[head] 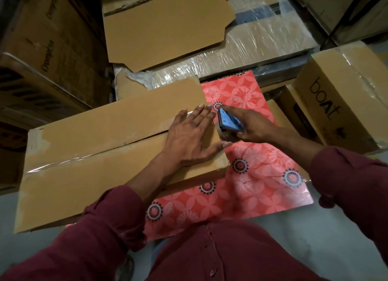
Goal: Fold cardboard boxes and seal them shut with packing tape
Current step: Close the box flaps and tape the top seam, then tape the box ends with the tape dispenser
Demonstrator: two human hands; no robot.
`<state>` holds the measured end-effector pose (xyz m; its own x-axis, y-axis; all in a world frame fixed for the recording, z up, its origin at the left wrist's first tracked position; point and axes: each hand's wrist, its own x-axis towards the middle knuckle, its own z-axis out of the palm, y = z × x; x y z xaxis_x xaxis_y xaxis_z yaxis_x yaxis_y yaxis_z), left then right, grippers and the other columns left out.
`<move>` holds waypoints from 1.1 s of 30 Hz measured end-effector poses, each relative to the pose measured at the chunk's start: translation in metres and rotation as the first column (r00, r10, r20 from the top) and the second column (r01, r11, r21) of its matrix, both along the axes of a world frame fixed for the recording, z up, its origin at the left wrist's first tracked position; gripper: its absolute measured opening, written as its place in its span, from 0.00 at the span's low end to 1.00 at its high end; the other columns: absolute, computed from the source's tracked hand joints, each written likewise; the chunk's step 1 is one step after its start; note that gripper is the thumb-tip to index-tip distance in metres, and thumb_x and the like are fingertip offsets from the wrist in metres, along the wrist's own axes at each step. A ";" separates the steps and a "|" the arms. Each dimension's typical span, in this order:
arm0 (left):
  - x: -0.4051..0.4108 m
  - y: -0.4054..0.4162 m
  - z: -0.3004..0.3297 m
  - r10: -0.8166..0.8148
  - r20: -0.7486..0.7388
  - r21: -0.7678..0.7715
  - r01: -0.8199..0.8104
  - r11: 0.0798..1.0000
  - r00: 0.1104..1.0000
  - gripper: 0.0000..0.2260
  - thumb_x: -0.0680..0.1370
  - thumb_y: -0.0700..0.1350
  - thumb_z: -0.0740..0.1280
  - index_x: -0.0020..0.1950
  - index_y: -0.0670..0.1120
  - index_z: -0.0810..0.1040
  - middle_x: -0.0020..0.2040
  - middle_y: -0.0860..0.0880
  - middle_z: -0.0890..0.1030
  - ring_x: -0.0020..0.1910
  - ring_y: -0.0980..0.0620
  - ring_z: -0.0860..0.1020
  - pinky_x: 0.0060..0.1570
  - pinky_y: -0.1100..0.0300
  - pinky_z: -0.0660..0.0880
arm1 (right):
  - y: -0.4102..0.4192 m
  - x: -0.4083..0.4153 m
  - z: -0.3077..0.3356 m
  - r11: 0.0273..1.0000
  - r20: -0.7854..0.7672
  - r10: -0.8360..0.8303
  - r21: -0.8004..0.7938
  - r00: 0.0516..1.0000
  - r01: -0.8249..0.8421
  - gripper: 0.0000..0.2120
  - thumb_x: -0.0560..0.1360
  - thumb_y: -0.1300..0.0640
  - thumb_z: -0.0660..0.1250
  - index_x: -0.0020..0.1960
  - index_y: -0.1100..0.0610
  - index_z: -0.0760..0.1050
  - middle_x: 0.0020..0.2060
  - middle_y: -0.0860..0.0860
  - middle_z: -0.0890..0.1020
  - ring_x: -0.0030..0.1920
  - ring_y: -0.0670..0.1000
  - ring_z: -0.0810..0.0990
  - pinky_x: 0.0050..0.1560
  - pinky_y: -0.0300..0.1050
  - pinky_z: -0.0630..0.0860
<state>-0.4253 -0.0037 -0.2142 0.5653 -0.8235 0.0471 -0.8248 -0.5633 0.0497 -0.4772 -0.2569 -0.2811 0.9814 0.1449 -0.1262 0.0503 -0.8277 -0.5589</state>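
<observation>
A long brown cardboard box lies flat across the middle, its two top flaps meeting along a seam with clear tape over the left stretch. My left hand presses flat on the box's right end, fingers spread over the seam. My right hand grips a blue tape dispenser just off the box's right edge, touching my left fingertips. A roll of clear tape shows dimly under the dispenser.
A red flowered sheet lies under the box. A flat cardboard blank and plastic-wrapped cartons lie behind. A "boat" carton stands at right, stacked cartons at left. Grey floor shows near my body.
</observation>
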 end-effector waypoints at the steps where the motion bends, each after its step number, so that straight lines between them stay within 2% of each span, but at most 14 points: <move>1: 0.000 0.000 -0.001 -0.005 0.004 -0.006 0.005 1.000 1.000 0.45 0.77 0.77 0.46 0.82 0.47 0.65 0.83 0.48 0.63 0.83 0.50 0.59 0.79 0.42 0.58 | -0.007 0.000 0.005 0.998 -0.018 0.033 -0.051 0.999 -0.034 0.48 0.73 0.45 0.76 0.84 0.43 0.51 0.62 0.57 0.78 0.54 0.59 0.79 0.49 0.49 0.76; 2: 0.000 0.000 -0.001 -0.007 0.010 -0.009 0.007 1.000 1.000 0.45 0.77 0.77 0.47 0.82 0.47 0.66 0.83 0.48 0.64 0.83 0.50 0.60 0.79 0.42 0.59 | -0.015 0.000 0.012 0.993 -0.022 0.074 -0.089 0.997 -0.075 0.47 0.74 0.39 0.73 0.84 0.43 0.49 0.62 0.57 0.78 0.54 0.58 0.78 0.50 0.50 0.75; 4: 0.000 0.000 -0.001 -0.002 0.021 -0.006 0.002 1.000 1.000 0.44 0.77 0.77 0.47 0.82 0.48 0.67 0.83 0.49 0.65 0.82 0.50 0.61 0.78 0.42 0.60 | -0.034 0.000 0.030 0.969 0.051 0.148 -0.205 0.988 -0.135 0.45 0.74 0.24 0.59 0.83 0.41 0.47 0.57 0.56 0.78 0.50 0.56 0.76 0.48 0.52 0.76; 5: 0.001 0.000 -0.001 -0.001 0.024 0.000 0.001 1.000 1.000 0.44 0.77 0.78 0.47 0.82 0.48 0.66 0.82 0.49 0.65 0.82 0.50 0.61 0.78 0.41 0.61 | -0.044 0.002 0.039 0.940 0.100 0.201 -0.300 0.975 -0.163 0.45 0.74 0.22 0.54 0.83 0.42 0.49 0.55 0.55 0.77 0.48 0.54 0.75 0.45 0.50 0.75; 7: 0.003 -0.001 -0.001 -0.007 0.032 0.008 0.007 1.000 0.999 0.44 0.77 0.78 0.48 0.81 0.48 0.66 0.82 0.49 0.66 0.82 0.49 0.61 0.78 0.42 0.61 | -0.061 0.007 0.053 0.847 0.141 0.326 -0.483 0.935 -0.223 0.43 0.76 0.26 0.54 0.84 0.45 0.51 0.52 0.56 0.77 0.47 0.55 0.75 0.42 0.46 0.69; 9: 0.002 0.000 0.000 -0.017 0.039 0.023 0.016 1.000 0.999 0.44 0.77 0.78 0.49 0.81 0.48 0.67 0.82 0.48 0.66 0.82 0.49 0.61 0.77 0.42 0.62 | -0.066 0.008 0.064 0.771 0.107 0.390 -0.581 0.915 -0.260 0.42 0.77 0.29 0.56 0.84 0.45 0.49 0.51 0.56 0.77 0.46 0.56 0.76 0.43 0.45 0.65; 12: 0.003 -0.004 0.002 -0.036 0.081 0.052 0.032 0.998 0.996 0.45 0.76 0.79 0.49 0.79 0.47 0.70 0.81 0.47 0.68 0.81 0.46 0.63 0.76 0.41 0.62 | -0.047 0.011 0.073 0.647 -0.050 0.396 -0.693 0.917 -0.318 0.42 0.79 0.34 0.62 0.84 0.43 0.43 0.55 0.55 0.76 0.53 0.57 0.77 0.46 0.49 0.70; 14: 0.009 -0.009 0.007 -0.096 0.120 0.069 0.088 0.994 0.988 0.46 0.75 0.80 0.48 0.76 0.46 0.74 0.78 0.46 0.73 0.80 0.42 0.65 0.77 0.38 0.60 | -0.021 0.014 0.078 0.593 -0.170 0.349 -0.722 0.922 -0.358 0.42 0.80 0.38 0.63 0.83 0.41 0.41 0.60 0.55 0.75 0.58 0.58 0.77 0.54 0.52 0.71; 16: 0.022 -0.018 0.016 -0.186 0.138 0.119 0.170 0.978 0.973 0.46 0.75 0.80 0.47 0.74 0.46 0.76 0.74 0.46 0.76 0.78 0.41 0.66 0.77 0.36 0.56 | 0.000 0.020 0.085 0.572 -0.232 0.315 -0.728 0.920 -0.379 0.39 0.81 0.41 0.64 0.83 0.42 0.44 0.61 0.56 0.75 0.59 0.59 0.77 0.57 0.54 0.71; 20: 0.038 -0.027 0.018 -0.293 0.129 0.203 0.264 0.943 0.947 0.45 0.75 0.81 0.45 0.69 0.48 0.79 0.65 0.49 0.81 0.76 0.41 0.68 0.77 0.33 0.53 | 0.025 0.032 0.095 0.537 -0.268 0.278 -0.753 0.922 -0.381 0.27 0.82 0.51 0.63 0.79 0.45 0.60 0.62 0.57 0.76 0.61 0.61 0.77 0.61 0.59 0.71; 24: 0.044 -0.029 0.013 -0.345 0.140 0.163 0.322 0.933 0.928 0.43 0.75 0.80 0.49 0.56 0.45 0.84 0.55 0.49 0.82 0.69 0.42 0.73 0.76 0.33 0.55 | 0.039 0.041 0.096 0.508 -0.271 0.269 -0.776 0.924 -0.375 0.13 0.82 0.55 0.62 0.66 0.52 0.74 0.59 0.56 0.78 0.59 0.60 0.78 0.62 0.61 0.72; 27: 0.051 -0.033 0.016 -0.387 0.148 0.174 0.362 0.916 0.910 0.44 0.74 0.81 0.47 0.52 0.45 0.85 0.50 0.50 0.82 0.63 0.44 0.75 0.76 0.35 0.56 | 0.043 0.043 0.098 0.509 -0.282 0.250 -0.775 0.926 -0.374 0.10 0.81 0.56 0.65 0.61 0.53 0.76 0.58 0.54 0.79 0.58 0.59 0.79 0.61 0.59 0.72; 30: 0.057 -0.035 0.015 -0.422 0.130 0.214 0.390 0.896 0.897 0.44 0.74 0.82 0.45 0.50 0.48 0.85 0.48 0.51 0.82 0.60 0.46 0.76 0.75 0.36 0.56 | 0.046 0.042 0.101 0.532 -0.310 0.224 -0.755 0.924 -0.382 0.12 0.79 0.55 0.69 0.62 0.52 0.76 0.58 0.53 0.79 0.58 0.58 0.80 0.60 0.59 0.73; 33: 0.059 -0.038 0.017 -0.423 0.116 0.222 0.391 0.893 0.899 0.43 0.74 0.82 0.45 0.47 0.49 0.85 0.45 0.52 0.82 0.56 0.48 0.77 0.74 0.38 0.58 | 0.049 0.042 0.103 0.523 -0.302 0.226 -0.765 0.926 -0.377 0.11 0.80 0.57 0.68 0.62 0.53 0.75 0.57 0.53 0.79 0.56 0.58 0.81 0.59 0.59 0.73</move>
<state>-0.3662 -0.0415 -0.1975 0.1765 -0.9817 -0.0712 -0.9715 -0.1621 -0.1727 -0.4357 -0.2078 -0.1783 0.8560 0.1938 -0.4793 0.3671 -0.8807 0.2995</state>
